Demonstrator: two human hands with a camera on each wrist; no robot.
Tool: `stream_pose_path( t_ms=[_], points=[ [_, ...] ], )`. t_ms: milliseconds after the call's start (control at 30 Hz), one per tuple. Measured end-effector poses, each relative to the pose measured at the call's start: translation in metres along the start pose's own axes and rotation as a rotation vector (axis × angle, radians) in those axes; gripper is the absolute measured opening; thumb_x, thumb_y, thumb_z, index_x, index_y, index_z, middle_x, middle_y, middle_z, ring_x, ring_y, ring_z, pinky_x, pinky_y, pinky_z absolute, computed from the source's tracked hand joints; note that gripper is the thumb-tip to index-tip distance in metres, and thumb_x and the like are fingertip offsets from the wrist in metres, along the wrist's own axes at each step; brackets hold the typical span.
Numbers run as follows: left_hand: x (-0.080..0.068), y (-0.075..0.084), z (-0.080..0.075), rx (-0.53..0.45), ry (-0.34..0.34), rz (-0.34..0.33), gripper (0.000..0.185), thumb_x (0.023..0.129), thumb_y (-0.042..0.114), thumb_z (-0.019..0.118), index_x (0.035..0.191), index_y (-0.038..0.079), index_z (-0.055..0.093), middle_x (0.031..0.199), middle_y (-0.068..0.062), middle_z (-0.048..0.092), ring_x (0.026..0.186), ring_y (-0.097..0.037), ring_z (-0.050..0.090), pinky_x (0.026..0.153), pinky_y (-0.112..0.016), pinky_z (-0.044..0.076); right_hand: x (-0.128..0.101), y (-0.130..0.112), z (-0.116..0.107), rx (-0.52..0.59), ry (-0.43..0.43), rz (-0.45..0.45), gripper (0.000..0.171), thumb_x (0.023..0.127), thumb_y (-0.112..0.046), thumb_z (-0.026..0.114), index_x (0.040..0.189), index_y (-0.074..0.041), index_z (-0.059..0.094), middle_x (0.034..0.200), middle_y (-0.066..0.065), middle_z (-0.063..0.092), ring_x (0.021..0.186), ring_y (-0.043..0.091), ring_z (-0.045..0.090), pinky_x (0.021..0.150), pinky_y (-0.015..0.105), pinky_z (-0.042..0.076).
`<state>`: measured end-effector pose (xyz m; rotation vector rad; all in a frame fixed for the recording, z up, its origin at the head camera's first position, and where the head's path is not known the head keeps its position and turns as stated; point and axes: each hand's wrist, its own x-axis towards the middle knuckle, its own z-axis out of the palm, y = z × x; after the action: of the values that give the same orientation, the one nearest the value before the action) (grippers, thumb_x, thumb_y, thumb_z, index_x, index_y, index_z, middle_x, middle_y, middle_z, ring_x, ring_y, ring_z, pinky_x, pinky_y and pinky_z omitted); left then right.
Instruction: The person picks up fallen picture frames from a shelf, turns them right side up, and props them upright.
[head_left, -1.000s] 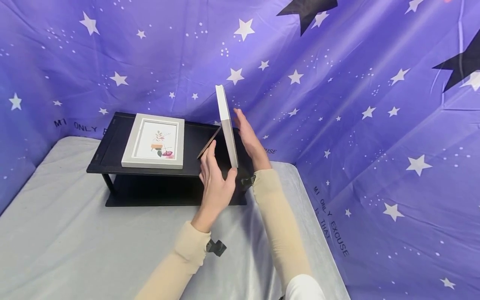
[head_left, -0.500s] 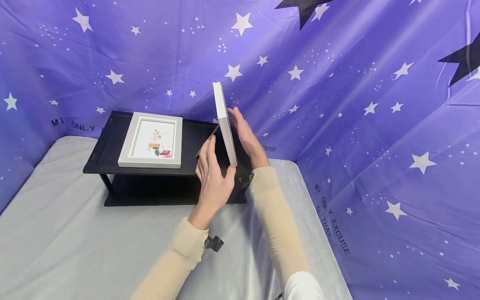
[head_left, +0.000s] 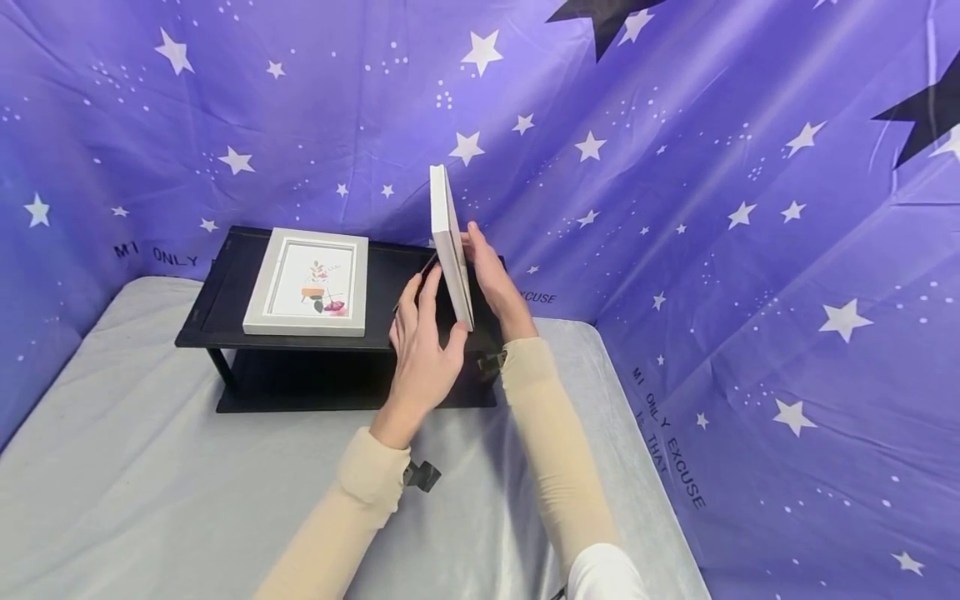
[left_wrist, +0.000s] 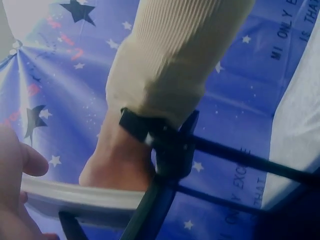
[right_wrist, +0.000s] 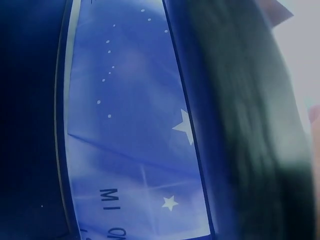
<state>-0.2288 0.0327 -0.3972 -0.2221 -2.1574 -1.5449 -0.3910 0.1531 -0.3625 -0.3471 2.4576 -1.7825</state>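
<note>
In the head view a white picture frame (head_left: 452, 250) stands on edge, nearly upright, on the right part of the black two-tier shelf (head_left: 381, 321). Its dark easel stand (head_left: 426, 268) juts out on the left. My left hand (head_left: 422, 358) holds the frame low on the near side, with the thumb at its near edge and the fingers by the stand. My right hand (head_left: 495, 283) lies along the frame's right face with fairly straight fingers; some fingertips are hidden behind it. In the left wrist view the frame's pale edge (left_wrist: 85, 200) crosses before the other arm.
A second white picture frame (head_left: 306, 283) with a floral print lies face up on the shelf's left part. The shelf rests on a grey cloth-covered surface (head_left: 225, 483). Purple star-patterned curtains (head_left: 360, 100) hang behind and to the right. The right wrist view is mostly dark and blurred.
The upright frame has turned slightly, so more of its right face shows. My right fingers have come in closer against it. My left fingers have shifted slightly up beside the stand.
</note>
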Motion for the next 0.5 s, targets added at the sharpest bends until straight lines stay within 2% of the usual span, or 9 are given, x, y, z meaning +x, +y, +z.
stream_pose_path(
  t_ms=[167,367,500],
  points=[
    [0.006,-0.005,-0.006,-0.020,-0.005,0.018,0.075,0.102,0.018,0.061,0.170,0.029,0.032,0.171,-0.016,0.028,0.159,-0.034,0.030,0.125,-0.065,0.017,0.000,0.005,-0.001,0.024,0.046,0.034,0.072,0.114,-0.060,0.027,0.150,-0.006,0.058,0.154,0.015,0.058,0.148,0.030,0.050,0.132,0.047,0.026],
    [0.014,-0.010,-0.012,-0.064,-0.025,0.034,0.072,0.104,0.019,0.060,0.169,0.032,0.032,0.170,-0.009,0.034,0.156,-0.033,0.036,0.125,-0.065,0.022,-0.003,0.008,-0.003,0.071,0.078,0.032,0.068,0.115,-0.056,0.027,0.150,-0.005,0.056,0.155,0.016,0.057,0.145,0.028,0.052,0.128,0.044,0.033],
    [0.023,-0.014,-0.018,-0.097,-0.016,0.038,0.076,0.104,0.018,0.059,0.171,0.029,0.026,0.171,-0.010,0.035,0.159,-0.030,0.035,0.126,-0.065,0.026,-0.004,0.009,-0.003,0.055,0.091,0.034,0.070,0.115,-0.057,0.027,0.160,-0.008,0.048,0.171,0.010,0.041,0.158,0.023,0.039,0.132,0.039,0.027]
  ],
)
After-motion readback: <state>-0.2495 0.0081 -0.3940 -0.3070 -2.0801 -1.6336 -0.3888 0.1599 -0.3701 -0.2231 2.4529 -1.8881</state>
